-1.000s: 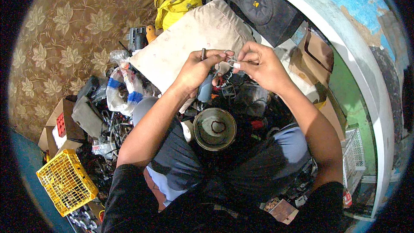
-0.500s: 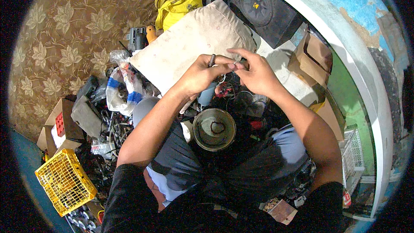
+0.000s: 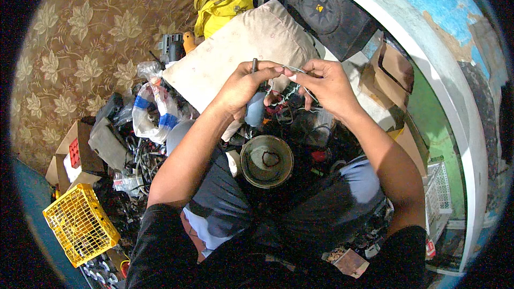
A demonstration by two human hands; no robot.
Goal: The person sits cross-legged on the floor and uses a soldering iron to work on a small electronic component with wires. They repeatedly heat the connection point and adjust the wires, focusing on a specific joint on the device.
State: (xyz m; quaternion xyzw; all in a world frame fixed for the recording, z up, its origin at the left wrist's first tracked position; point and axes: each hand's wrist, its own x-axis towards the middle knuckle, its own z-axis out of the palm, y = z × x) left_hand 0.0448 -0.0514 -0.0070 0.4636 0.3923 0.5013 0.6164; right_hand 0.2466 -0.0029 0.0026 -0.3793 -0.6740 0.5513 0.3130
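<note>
Pinching one wire in fingers of left hand and right hand, over near right edge of pillow. Poking up from left hand: one dark rod. Below: one bowl, dark clutter partly blocked by hands. Beyond: one speaker, one yellow bag. Bent at elbows, close together at fingertips.

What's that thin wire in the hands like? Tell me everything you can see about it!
The wire is thin and pale, whitish to grey-green, and looks bendy. One stretch bows between the fingertips of the left hand and the right hand, which both pinch it up in the air. Below, between the hands, a strand that seems part of it looks wavy or twisted. It's too small to tell whether it's coated.
</note>
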